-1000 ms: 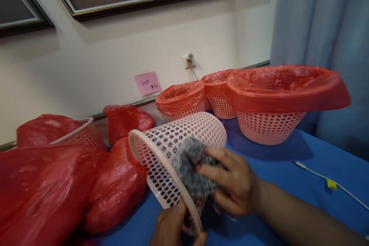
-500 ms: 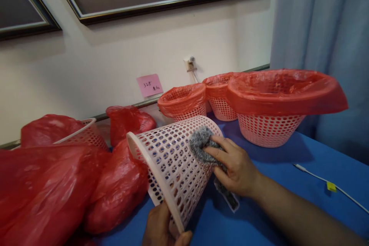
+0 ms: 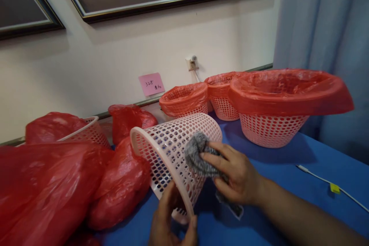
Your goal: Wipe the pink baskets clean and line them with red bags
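Note:
A pale pink perforated plastic wastebasket (image 3: 175, 138) lies tipped on its side, its open rim facing left and toward me. My left hand (image 3: 170, 219) grips that rim from below, thumb on the outside and fingers reaching inside. Against the basket's outer wall my right hand (image 3: 236, 173) presses a grey fuzzy cloth (image 3: 197, 153), fingers closed on it. Under the right hand, a small dark item in clear wrapping (image 3: 235, 207) shows in part; whether it is attached to the cloth I cannot tell.
Red plastic bags (image 3: 52, 184) heap up on the left, around another pink basket (image 3: 92, 132). Behind stand several baskets lined with red bags, the largest basket (image 3: 272, 128) at right. A white cable (image 3: 319, 178) with a yellow tag crosses the blue table (image 3: 276, 180). A pink note (image 3: 151, 84) is on the wall.
The cloth and my right hand have slid slightly down along the basket's side. The basket has turned a little, and my left hand has shifted up and right on the rim.

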Motion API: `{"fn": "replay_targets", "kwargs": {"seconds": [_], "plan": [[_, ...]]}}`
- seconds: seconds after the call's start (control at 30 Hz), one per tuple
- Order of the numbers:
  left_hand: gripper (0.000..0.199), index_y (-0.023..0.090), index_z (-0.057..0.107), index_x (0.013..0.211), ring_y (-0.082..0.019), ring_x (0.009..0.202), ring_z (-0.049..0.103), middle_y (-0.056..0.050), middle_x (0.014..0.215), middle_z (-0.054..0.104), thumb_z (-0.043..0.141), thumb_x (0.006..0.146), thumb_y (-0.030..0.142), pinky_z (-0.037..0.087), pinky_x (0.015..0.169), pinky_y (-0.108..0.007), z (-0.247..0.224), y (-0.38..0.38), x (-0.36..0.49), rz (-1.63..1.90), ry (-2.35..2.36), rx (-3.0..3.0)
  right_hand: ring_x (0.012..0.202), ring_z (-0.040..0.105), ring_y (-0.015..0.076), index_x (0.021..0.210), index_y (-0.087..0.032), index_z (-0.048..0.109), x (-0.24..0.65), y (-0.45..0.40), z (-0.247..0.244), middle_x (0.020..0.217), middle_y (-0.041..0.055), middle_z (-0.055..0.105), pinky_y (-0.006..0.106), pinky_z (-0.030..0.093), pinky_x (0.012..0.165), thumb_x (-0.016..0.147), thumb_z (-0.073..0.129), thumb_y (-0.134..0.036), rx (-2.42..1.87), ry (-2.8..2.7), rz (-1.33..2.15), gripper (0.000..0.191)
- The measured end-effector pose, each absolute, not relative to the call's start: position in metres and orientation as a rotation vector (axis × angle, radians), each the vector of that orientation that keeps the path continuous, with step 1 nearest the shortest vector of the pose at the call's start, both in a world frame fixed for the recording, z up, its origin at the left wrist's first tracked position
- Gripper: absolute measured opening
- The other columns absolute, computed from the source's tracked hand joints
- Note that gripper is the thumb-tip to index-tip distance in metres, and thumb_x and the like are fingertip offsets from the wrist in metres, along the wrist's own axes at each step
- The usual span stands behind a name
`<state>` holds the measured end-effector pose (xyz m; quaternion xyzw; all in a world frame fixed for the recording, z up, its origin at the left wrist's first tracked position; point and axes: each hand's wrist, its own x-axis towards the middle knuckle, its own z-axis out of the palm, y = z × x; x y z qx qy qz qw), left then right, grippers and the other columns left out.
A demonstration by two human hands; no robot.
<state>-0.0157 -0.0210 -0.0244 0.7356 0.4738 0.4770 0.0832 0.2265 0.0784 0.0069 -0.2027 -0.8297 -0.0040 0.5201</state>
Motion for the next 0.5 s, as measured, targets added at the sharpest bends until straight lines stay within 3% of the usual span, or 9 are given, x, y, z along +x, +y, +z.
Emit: {"fn": "replay_targets", "kwargs": {"seconds": [0.13, 0.27, 0.37, 0.5], "plan": [[0.074, 0.030, 0.036, 0.160, -0.026, 0.107, 0.080, -0.010, 0.127, 0.077, 0.063, 0.092, 0.016, 0.067, 0.089, -0.034, -0.024, -0.017, -0.014, 1.098, 1.399, 2.452, 0.113, 0.070, 0.0296, 0.141, -0.020, 0.062, 0.227, 0.075, 0.009, 0.143, 0.0166, 0.063, 0.045, 0.064, 0.090, 0.084, 0.057, -0.017, -0.365, -2.038, -0.056, 0.057], [0.079, 0.032, 0.041, 0.155, -0.022, 0.085, 0.079, -0.004, 0.106, 0.077, 0.065, 0.083, 0.011, 0.066, 0.073, -0.028, -0.014, -0.014, -0.008, 0.969, 1.375, 2.484, 0.124, 0.069, 0.0357, 0.137, -0.017, 0.068, 0.239, 0.111, -0.002, 0.144, 0.0197, 0.064, 0.056, 0.061, 0.103, 0.085, 0.055, -0.016, -0.983, -1.855, -0.008, 0.053], [0.089, 0.032, 0.041, 0.155, -0.023, 0.087, 0.077, -0.005, 0.108, 0.075, 0.064, 0.074, 0.006, 0.066, 0.077, -0.030, -0.009, -0.012, -0.002, 0.873, 1.340, 2.464, 0.124, 0.070, 0.0371, 0.136, -0.014, 0.070, 0.247, 0.132, -0.008, 0.140, 0.0206, 0.066, 0.059, 0.059, 0.107, 0.087, 0.054, -0.016, -1.259, -1.747, 0.075, 0.052], [0.094, 0.029, 0.043, 0.156, -0.025, 0.089, 0.075, -0.008, 0.116, 0.075, 0.062, 0.068, 0.006, 0.066, 0.087, -0.038, -0.009, -0.010, -0.001, 0.815, 1.323, 2.416, 0.130, 0.066, 0.0339, 0.139, -0.016, 0.065, 0.240, 0.106, 0.001, 0.145, 0.0190, 0.062, 0.054, 0.059, 0.108, 0.084, 0.056, -0.016, -0.878, -1.824, -0.013, 0.056]]}}
